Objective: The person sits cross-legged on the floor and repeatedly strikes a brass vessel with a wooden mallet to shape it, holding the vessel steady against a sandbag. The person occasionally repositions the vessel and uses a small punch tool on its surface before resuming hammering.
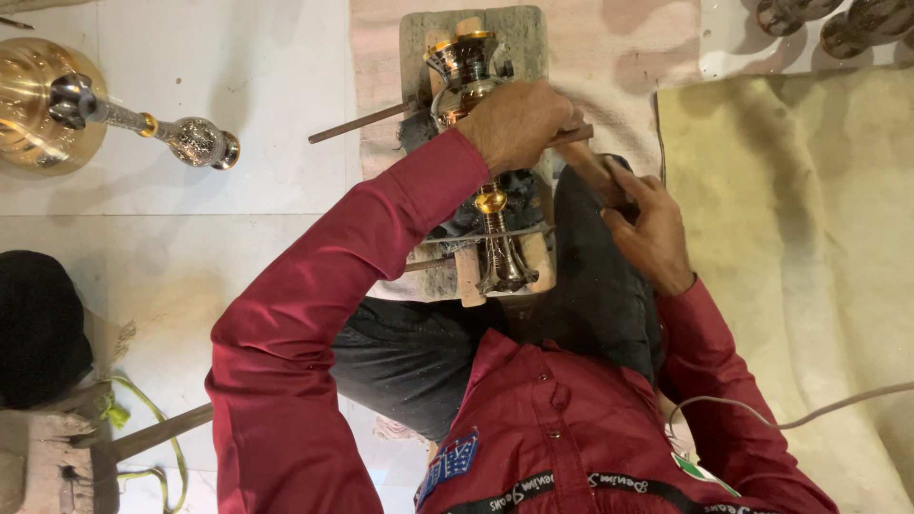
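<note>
Head view shows the left hand (519, 122) clamped on a thin tool (381, 116) over the ornate metal stem (486, 143). Right hand (647, 228) grips a wooden handle (595, 169) beside it. Engraving seems in progress; steady strokes are needed.

A single head-worn camera looks steeply down, close over the person's own chest and arms (no second view), centred on the wooden block (473, 57).
</note>
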`<control>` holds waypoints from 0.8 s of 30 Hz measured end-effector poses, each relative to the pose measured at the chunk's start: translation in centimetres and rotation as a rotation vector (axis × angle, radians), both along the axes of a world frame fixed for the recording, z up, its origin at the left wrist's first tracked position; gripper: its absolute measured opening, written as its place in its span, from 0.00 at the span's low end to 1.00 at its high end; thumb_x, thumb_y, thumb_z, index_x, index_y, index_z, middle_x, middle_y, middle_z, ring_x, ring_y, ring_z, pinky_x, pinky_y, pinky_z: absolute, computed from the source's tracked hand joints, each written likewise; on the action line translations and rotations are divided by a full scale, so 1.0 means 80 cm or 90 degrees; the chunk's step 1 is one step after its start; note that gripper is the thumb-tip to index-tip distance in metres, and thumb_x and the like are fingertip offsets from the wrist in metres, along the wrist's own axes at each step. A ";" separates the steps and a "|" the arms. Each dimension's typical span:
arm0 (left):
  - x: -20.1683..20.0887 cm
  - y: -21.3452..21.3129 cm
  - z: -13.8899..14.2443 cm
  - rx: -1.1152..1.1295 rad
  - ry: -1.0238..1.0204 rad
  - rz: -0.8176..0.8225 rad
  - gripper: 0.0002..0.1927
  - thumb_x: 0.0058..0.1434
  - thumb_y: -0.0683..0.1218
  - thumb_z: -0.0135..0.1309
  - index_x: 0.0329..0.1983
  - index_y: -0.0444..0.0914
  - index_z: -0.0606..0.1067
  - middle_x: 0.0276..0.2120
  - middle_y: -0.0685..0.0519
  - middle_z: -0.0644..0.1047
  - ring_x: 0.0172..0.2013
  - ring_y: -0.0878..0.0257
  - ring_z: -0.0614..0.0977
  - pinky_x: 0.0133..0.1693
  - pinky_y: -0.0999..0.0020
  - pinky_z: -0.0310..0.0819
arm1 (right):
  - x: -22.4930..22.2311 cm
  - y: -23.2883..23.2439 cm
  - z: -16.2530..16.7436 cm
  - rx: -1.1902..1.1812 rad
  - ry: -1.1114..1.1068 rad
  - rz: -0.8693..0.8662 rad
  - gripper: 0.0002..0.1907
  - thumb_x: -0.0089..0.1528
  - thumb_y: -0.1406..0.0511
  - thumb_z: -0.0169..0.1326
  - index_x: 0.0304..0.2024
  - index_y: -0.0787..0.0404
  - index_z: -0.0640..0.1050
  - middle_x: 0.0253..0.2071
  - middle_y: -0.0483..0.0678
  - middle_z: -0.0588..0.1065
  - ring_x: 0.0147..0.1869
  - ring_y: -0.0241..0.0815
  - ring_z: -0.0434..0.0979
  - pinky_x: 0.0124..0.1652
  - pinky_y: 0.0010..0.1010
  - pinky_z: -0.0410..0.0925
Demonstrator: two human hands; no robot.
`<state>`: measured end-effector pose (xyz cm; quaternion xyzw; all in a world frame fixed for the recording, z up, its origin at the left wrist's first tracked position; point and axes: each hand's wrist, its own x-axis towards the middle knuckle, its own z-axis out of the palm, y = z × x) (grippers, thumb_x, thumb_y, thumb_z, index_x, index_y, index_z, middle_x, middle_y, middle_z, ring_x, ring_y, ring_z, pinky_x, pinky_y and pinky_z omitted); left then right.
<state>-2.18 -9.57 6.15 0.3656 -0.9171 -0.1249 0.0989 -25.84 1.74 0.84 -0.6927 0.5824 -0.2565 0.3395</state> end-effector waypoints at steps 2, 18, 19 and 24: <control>0.000 0.001 0.000 0.022 0.023 -0.003 0.04 0.60 0.37 0.63 0.32 0.40 0.82 0.29 0.48 0.83 0.31 0.57 0.86 0.37 0.58 0.83 | 0.001 0.004 0.001 0.066 -0.262 -0.051 0.33 0.62 0.74 0.57 0.70 0.62 0.70 0.51 0.47 0.73 0.51 0.38 0.73 0.50 0.29 0.68; 0.003 0.001 -0.004 -0.016 -0.028 0.011 0.11 0.51 0.35 0.65 0.37 0.39 0.83 0.30 0.47 0.83 0.33 0.54 0.86 0.38 0.56 0.83 | -0.009 0.010 -0.030 0.061 -0.544 -0.083 0.34 0.65 0.77 0.51 0.74 0.63 0.63 0.57 0.43 0.70 0.59 0.32 0.70 0.58 0.24 0.65; 0.005 0.002 -0.006 -0.015 -0.026 0.007 0.11 0.51 0.35 0.65 0.37 0.38 0.83 0.30 0.47 0.83 0.34 0.53 0.86 0.38 0.56 0.83 | -0.010 0.009 -0.031 0.065 -0.498 -0.088 0.32 0.67 0.77 0.52 0.73 0.64 0.65 0.55 0.43 0.70 0.56 0.32 0.69 0.55 0.25 0.65; 0.008 0.006 -0.013 -0.016 0.036 0.035 0.16 0.52 0.33 0.64 0.44 0.39 0.83 0.30 0.48 0.83 0.32 0.56 0.86 0.36 0.59 0.84 | -0.011 0.011 -0.023 -0.046 -0.365 -0.069 0.34 0.65 0.79 0.50 0.75 0.66 0.63 0.58 0.43 0.69 0.61 0.32 0.69 0.59 0.24 0.65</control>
